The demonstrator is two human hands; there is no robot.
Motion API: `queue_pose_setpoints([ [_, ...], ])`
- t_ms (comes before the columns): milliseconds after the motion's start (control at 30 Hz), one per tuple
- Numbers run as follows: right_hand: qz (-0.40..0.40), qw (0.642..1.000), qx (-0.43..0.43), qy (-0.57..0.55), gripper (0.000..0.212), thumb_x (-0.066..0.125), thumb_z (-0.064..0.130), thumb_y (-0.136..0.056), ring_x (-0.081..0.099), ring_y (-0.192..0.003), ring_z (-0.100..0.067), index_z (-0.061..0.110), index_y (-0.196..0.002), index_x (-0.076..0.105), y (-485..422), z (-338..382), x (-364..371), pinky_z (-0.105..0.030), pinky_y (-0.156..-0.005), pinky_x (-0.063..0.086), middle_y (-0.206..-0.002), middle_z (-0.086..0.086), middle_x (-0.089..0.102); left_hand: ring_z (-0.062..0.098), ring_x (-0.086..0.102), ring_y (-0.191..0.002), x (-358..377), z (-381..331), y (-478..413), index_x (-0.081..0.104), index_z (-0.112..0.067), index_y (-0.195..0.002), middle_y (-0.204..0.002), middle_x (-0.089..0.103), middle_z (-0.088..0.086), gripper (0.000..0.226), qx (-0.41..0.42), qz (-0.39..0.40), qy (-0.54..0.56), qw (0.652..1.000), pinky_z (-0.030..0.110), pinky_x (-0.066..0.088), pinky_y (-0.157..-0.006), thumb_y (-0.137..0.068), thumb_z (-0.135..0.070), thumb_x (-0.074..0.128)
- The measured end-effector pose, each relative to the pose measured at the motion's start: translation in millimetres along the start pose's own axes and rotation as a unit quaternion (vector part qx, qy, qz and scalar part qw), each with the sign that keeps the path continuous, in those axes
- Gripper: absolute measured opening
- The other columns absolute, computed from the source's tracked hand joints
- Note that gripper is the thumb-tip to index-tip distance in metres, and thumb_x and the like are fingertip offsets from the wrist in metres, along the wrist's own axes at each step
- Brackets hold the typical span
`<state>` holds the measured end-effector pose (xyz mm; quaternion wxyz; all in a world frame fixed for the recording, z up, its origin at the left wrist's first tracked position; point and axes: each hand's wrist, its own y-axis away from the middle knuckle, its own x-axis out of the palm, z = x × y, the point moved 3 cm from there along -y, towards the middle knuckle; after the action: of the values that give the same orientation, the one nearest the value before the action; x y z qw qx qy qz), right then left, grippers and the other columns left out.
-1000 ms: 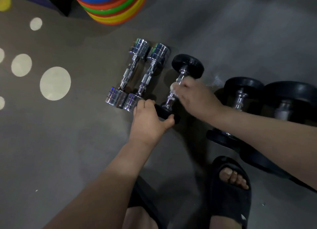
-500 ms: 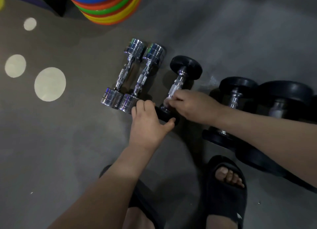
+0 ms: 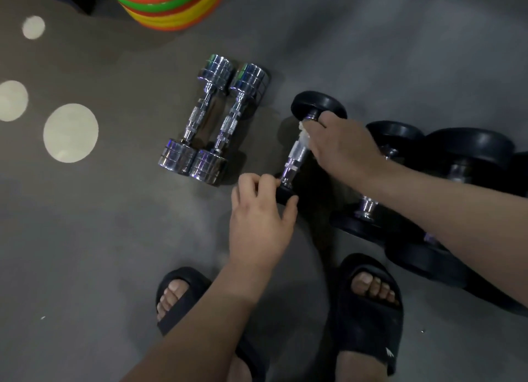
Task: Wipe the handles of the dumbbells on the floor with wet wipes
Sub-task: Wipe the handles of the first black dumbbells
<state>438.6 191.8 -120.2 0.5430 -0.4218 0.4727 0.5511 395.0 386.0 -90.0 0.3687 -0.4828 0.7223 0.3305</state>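
Presently, the black round-headed dumbbell [image 3: 317, 106] lies on the grey floor [image 3: 85, 238] at the middle of the view. It is slanted, its far head up and to the right of its near head. Its knurled chrome handle [image 3: 295, 157] is bright and bare along the lower half; the upper half is covered. The right hand [image 3: 343, 150] is curled over that upper half, close under the far head, pressing a crumpled white wet wipe [image 3: 303, 133] against the metal. The left hand [image 3: 260, 210] clasps the near head, fingers hooked over its top and thumb against its right edge, so most of that head is hidden. The hands are apart, one at each end of the same dumbbell.

Just to the left lie two chrome dumbbells [image 3: 228, 123] side by side, heads touching, roughly parallel to the first. To the right, partly behind the right forearm, larger black dumbbells [image 3: 468, 147] lie close together. A stack of coloured round plates [image 3: 171, 7] stands at the top edge. Pale round spots [image 3: 71, 133] mark the floor at left. Two feet in black slide sandals [image 3: 368, 324] stand at the bottom. The right sandal bears a small white mark, too small to read.
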Motion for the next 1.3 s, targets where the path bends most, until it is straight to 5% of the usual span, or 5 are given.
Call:
queue_pose_setpoints([
  [200, 0.093, 0.976, -0.180, -0.073, 0.034, 0.063, 0.020, -0.091, 0.062, -0.077, -0.032, 0.013, -0.125, 0.063, 24.7, 21.8, 10.7, -0.035, -0.051, 0.049, -0.104, -0.011, 0.059, 0.026, 0.048, -0.095, 3.1, -4.9, 2.8, 0.057, -0.015, -0.100, -0.109, 0.048, 0.005, 0.035, 0.020, -0.006, -0.033, 0.999, 0.043, 0.050, -0.080, -0.082, -0.038, 0.076],
  [367, 0.025, 0.999, -0.023, 0.008, 0.020, 0.056, 0.014, -0.095, 0.059, -0.068, -0.035, 0.006, -0.111, 0.063, 4.7, 0.8, 2.0, -0.034, -0.048, 0.037, -0.098, -0.014, 0.053, 0.028, 0.048, -0.093, 8.1, -14.4, 6.9, 0.058, -0.014, -0.097, -0.106, 0.051, 0.006, 0.039, 0.032, -0.027, -0.043, 0.998, 0.041, 0.048, -0.080, -0.077, -0.038, 0.081],
  [533, 0.153, 0.954, -0.251, -0.061, 0.033, 0.047, 0.029, -0.093, 0.058, -0.084, -0.026, 0.024, -0.121, 0.064, 26.4, 25.8, 1.6, -0.034, -0.054, 0.039, -0.103, -0.002, 0.051, 0.027, 0.048, -0.094, 12.1, -15.4, 11.4, 0.056, -0.013, -0.099, -0.106, 0.051, 0.006, 0.046, 0.011, -0.041, -0.050, 0.998, 0.038, 0.046, -0.080, -0.074, -0.040, 0.082],
  [700, 0.076, 0.994, -0.068, 0.047, 0.024, 0.046, 0.019, -0.095, 0.057, -0.081, -0.035, 0.011, -0.112, 0.062, -0.6, 5.1, -12.1, -0.032, -0.050, 0.025, -0.104, -0.013, 0.049, 0.024, 0.046, -0.099, 15.1, -19.8, 15.5, 0.052, -0.014, -0.101, -0.108, 0.049, 0.004, 0.052, -0.020, -0.045, -0.018, 0.999, 0.035, 0.045, -0.079, -0.072, -0.043, 0.084],
  [1300, 0.053, 0.979, -0.162, -0.113, 0.034, 0.059, 0.020, -0.094, 0.059, -0.078, -0.027, 0.021, -0.127, 0.062, 33.4, 6.5, 19.8, -0.029, -0.057, 0.038, -0.107, -0.007, 0.058, 0.027, 0.050, -0.111, 6.8, 5.5, 1.4, 0.054, -0.005, -0.115, -0.115, 0.052, 0.010, 0.047, -0.068, -0.031, 0.061, 0.995, 0.030, 0.038, -0.099, -0.081, -0.029, 0.077],
])
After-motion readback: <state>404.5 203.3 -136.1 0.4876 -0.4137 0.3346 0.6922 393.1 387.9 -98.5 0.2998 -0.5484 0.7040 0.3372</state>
